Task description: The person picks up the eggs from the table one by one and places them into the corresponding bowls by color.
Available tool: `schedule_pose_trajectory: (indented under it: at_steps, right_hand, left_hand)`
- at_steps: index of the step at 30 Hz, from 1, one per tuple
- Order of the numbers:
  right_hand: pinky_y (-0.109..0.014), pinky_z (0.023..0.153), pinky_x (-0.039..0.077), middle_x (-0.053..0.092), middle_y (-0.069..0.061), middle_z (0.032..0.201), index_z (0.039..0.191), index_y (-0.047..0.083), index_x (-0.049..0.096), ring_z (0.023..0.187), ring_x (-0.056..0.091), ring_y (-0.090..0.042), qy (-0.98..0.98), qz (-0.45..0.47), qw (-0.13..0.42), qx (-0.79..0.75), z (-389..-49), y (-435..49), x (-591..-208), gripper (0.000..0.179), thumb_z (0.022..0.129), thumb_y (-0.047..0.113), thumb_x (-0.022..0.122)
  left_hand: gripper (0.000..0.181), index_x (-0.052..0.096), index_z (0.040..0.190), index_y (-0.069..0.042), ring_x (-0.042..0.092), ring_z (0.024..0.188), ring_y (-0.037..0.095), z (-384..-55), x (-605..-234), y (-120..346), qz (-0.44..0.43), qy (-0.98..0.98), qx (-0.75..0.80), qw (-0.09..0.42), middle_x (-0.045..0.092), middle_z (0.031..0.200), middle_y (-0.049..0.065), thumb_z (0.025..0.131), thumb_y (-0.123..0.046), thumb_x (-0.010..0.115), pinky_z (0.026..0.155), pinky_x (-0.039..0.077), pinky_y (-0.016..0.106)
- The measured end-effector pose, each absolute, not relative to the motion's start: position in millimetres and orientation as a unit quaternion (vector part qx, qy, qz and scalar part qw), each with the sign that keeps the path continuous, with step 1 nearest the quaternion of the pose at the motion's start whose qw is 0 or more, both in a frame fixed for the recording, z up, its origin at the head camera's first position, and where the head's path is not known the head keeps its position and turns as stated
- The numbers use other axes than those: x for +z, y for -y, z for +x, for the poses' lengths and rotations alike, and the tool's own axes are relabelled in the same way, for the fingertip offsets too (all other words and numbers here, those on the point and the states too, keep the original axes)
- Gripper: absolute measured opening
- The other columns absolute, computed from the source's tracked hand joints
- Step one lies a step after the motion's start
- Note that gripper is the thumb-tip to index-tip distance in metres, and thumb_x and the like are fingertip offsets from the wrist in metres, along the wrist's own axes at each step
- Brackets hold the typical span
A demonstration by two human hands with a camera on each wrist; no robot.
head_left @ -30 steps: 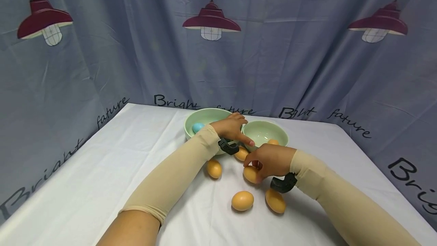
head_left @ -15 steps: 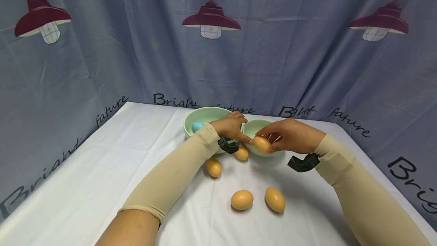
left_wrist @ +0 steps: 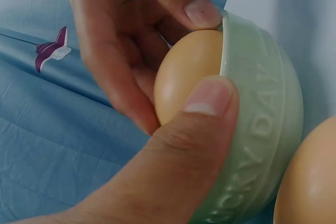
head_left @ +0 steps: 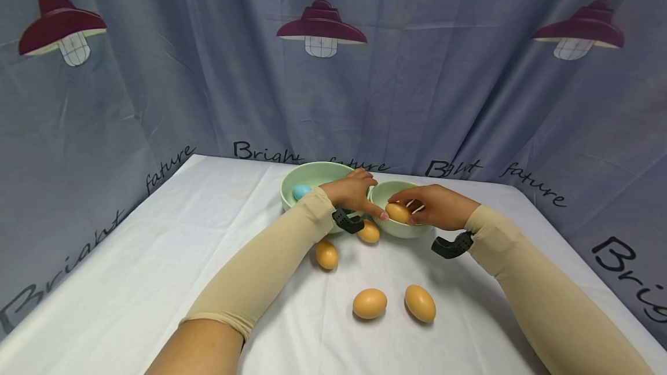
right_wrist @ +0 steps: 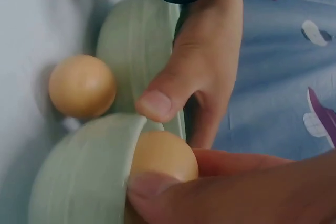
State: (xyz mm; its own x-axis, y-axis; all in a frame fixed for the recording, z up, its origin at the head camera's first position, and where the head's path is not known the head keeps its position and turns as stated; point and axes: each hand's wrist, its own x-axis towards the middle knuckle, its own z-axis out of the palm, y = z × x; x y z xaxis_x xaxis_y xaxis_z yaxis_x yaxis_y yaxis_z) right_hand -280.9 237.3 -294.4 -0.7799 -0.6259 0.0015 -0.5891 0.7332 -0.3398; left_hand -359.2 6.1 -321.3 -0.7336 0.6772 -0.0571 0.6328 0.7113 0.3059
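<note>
My right hand (head_left: 440, 206) pinches a brown egg (head_left: 398, 213) between thumb and fingers, at the near rim of the small pale-green bowl (head_left: 396, 231). In the left wrist view the egg (left_wrist: 186, 77) sits partly behind the rim. My left hand (head_left: 351, 192) reaches over the larger green bowl (head_left: 292, 181), its thumb (left_wrist: 210, 98) laid along the small bowl's rim and its fingers extended on the bowl's far left side. A blue egg (head_left: 301, 192) lies in the larger bowl. The small bowl's inside is mostly hidden by my right hand.
On the white cloth lie more brown eggs: one by the bowls (head_left: 369, 232), one by my left forearm (head_left: 326, 255), and two nearer, the left egg (head_left: 370, 304) and the right egg (head_left: 420, 304). A printed curtain (head_left: 234, 74) hangs behind the table.
My right hand has lifted the egg from the cloth and carried it up to the small bowl, lowering it slightly at the rim. My left hand has stayed in place.
</note>
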Motion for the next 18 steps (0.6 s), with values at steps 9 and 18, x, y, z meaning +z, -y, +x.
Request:
schedule_pose_trajectory:
  at_steps: [9, 18]
  right_hand:
    - [-0.043, 0.093, 0.050, 0.061, 0.004, 0.128, 0.135, 0.026, 0.058, 0.117, 0.059, -0.024, -0.930, -0.285, 0.120, -0.201, -289, -239, -301, 0.046, 0.091, 0.015, 0.065]
    - [-0.040, 0.092, 0.048, 0.061, 0.007, 0.128, 0.133, 0.030, 0.059, 0.110, 0.058, -0.015, -0.932, -0.262, 0.145, -0.203, -297, -237, -311, 0.044, 0.093, 0.047, 0.062]
  left_hand:
    - [0.104, 0.040, 0.148, -0.012, 0.011, 0.150, 0.023, -359, -322, -6, 0.349, -0.922, 0.138, 0.089, 0.030, 0.157, 0.005, 0.070, -0.075, 0.068, 0.119, 0.020, 0.043]
    - [0.103, 0.037, 0.150, -0.013, 0.008, 0.150, 0.024, -358, -320, -6, 0.351, -0.923, 0.128, 0.092, 0.026, 0.159, 0.007, 0.073, -0.074, 0.067, 0.120, 0.019, 0.041]
